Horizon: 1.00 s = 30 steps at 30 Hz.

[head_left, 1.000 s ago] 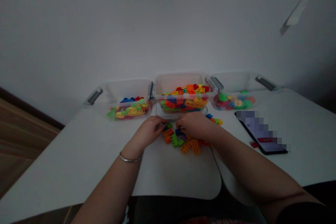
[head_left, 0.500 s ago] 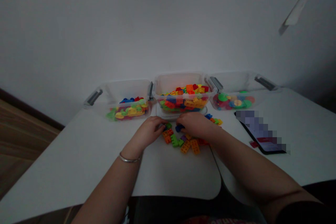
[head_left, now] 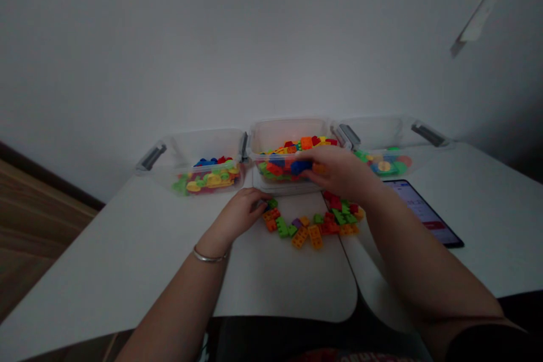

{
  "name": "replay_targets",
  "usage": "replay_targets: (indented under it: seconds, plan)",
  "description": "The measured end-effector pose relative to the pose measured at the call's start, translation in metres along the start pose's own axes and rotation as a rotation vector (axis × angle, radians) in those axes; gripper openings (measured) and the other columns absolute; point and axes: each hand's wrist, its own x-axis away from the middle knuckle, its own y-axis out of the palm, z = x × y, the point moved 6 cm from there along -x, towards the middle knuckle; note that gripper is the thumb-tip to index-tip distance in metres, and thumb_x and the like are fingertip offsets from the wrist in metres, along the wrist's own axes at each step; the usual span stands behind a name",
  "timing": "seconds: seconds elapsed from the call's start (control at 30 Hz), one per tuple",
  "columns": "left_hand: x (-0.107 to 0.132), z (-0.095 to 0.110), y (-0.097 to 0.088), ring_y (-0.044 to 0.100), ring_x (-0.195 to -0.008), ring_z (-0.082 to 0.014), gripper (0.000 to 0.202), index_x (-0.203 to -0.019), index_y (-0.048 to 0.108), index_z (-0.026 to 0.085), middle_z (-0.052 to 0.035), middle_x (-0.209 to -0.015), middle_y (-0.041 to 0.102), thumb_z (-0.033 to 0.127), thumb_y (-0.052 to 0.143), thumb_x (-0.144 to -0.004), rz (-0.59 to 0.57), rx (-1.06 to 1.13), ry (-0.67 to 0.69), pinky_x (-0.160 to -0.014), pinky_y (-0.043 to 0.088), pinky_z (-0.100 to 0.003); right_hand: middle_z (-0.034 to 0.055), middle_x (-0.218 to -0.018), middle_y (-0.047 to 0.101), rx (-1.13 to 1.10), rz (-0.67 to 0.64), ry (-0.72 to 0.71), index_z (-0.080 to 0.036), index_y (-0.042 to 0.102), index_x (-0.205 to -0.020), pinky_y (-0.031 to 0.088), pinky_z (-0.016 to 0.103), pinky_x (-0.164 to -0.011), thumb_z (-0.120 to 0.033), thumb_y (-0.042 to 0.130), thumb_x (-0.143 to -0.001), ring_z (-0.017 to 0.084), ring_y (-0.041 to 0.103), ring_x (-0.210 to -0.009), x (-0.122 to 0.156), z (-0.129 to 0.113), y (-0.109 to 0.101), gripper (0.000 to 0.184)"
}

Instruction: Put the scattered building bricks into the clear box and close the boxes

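Note:
My right hand point(head_left: 339, 172) is raised in front of the middle clear box point(head_left: 292, 124), pinching a blue toy building block point(head_left: 301, 167) between thumb and fingers. My left hand point(head_left: 244, 212) rests at the left end of the loose blocks, its fingers curled together around something small and dark that is mostly hidden. Right beside its fingertips lie an orange block point(head_left: 270, 218) and a green block point(head_left: 281, 227). More loose blocks spread rightward in an arc, among them a yellow-orange block point(head_left: 315, 236) and a red block point(head_left: 328, 224).
Behind the hands, the middle box holds many mixed blocks. To its left stands a clear box point(head_left: 203, 141) of colourful pieces; to its right, another clear box point(head_left: 377, 130) with round pieces. A phone point(head_left: 424, 212) lies on the white table point(head_left: 487, 209) at the right, partly behind my right forearm.
My right hand has lifted the blue block from among the loose blocks, moving up and away to the front of the middle box. My left hand has stayed in place.

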Motion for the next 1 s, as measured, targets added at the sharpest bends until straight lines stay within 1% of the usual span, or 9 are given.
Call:
replay_targets:
  seconds: [0.07,0.13,0.2,0.27,0.4,0.53,0.67,0.8,1.0]
  plan:
    - [0.001,0.0,0.0,0.068,-0.097,-0.024,0.025,-0.106,0.074,0.018,-0.0091,-0.099,0.075,0.013,0.057,-0.088,0.002,-0.001,0.0,-0.091,0.054,-0.04,0.0102,-0.115,0.073,0.01,0.185,0.094,-0.02,0.064,-0.119,0.052,0.039,-0.089,-0.022,0.058,-0.087,0.025,0.068,-0.102,0.003,0.016,-0.017,0.032]
    - [0.001,-0.001,0.0,0.068,-0.097,-0.0236,0.025,-0.106,0.074,0.019,-0.0085,-0.098,0.075,0.013,0.057,-0.088,0.008,0.007,0.001,-0.09,0.055,-0.04,0.0104,-0.107,0.073,0.037,0.341,0.19,-0.02,0.063,-0.112,0.052,0.04,-0.083,-0.026,0.057,-0.088,0.025,0.068,-0.094,0.007,0.031,-0.027,0.026]
    - [0.001,0.0,-0.001,0.068,-0.096,-0.0234,0.025,-0.106,0.074,0.019,-0.0082,-0.098,0.075,0.013,0.057,-0.088,0.01,0.018,0.002,-0.09,0.055,-0.04,0.0094,-0.1,0.072,0.062,0.441,0.25,-0.021,0.063,-0.103,0.052,0.039,-0.08,-0.029,0.054,-0.089,0.024,0.068,-0.087,0.01,0.041,-0.03,0.018]
    - [0.001,0.0,-0.001,0.068,-0.097,-0.0233,0.025,-0.105,0.074,0.019,-0.0083,-0.098,0.075,0.013,0.057,-0.088,0.012,0.027,0.001,-0.091,0.055,-0.041,0.0087,-0.094,0.071,0.084,0.481,0.281,-0.021,0.064,-0.098,0.052,0.038,-0.079,-0.031,0.052,-0.09,0.023,0.066,-0.082,0.01,0.047,-0.028,0.017]
    - [0.0,0.0,-0.002,0.068,-0.098,-0.0237,0.025,-0.105,0.074,0.019,-0.0086,-0.099,0.076,0.013,0.057,-0.088,0.009,0.024,0.003,-0.093,0.055,-0.042,0.0101,-0.093,0.072,0.128,0.434,0.316,-0.02,0.068,-0.098,0.051,0.039,-0.078,-0.03,0.049,-0.091,0.025,0.066,-0.083,0.006,0.054,-0.018,0.023]
    - [0.0,0.0,0.0,0.068,-0.098,-0.024,0.026,-0.107,0.073,0.018,-0.0088,-0.099,0.075,0.012,0.056,-0.088,-0.012,0.0,0.004,-0.092,0.054,-0.041,0.0116,-0.098,0.075,0.144,0.39,0.297,-0.018,0.073,-0.097,0.05,0.043,-0.088,-0.025,0.048,-0.09,0.027,0.067,-0.093,0.002,0.056,-0.011,0.027]
    - [0.0,0.0,0.0,0.068,-0.098,-0.0242,0.025,-0.107,0.073,0.017,-0.0095,-0.099,0.075,0.012,0.056,-0.089,-0.011,0.008,0.012,-0.092,0.054,-0.041,0.012,-0.103,0.077,0.129,0.334,0.253,-0.017,0.075,-0.095,0.05,0.044,-0.095,-0.023,0.044,-0.092,0.027,0.068,-0.099,0.0,0.052,-0.006,0.032]
    - [0.0,0.0,0.001,0.068,-0.098,-0.0235,0.025,-0.107,0.073,0.018,-0.0087,-0.099,0.075,0.013,0.056,-0.089,-0.014,0.01,0.015,-0.092,0.054,-0.041,0.0132,-0.106,0.076,0.199,0.229,0.225,-0.014,0.076,-0.105,0.049,0.043,-0.095,-0.032,0.042,-0.096,0.027,0.067,-0.101,-0.002,0.043,0.001,0.039]
    - [0.0,0.0,0.002,0.067,-0.098,-0.0235,0.025,-0.108,0.073,0.018,-0.0092,-0.1,0.075,0.013,0.056,-0.09,-0.032,0.006,0.018,-0.09,0.054,-0.04,0.0169,-0.125,0.071,0.372,0.101,0.237,-0.01,0.069,-0.124,0.044,0.047,-0.097,-0.044,0.043,-0.098,0.033,0.063,-0.111,-0.002,0.031,0.008,0.05]
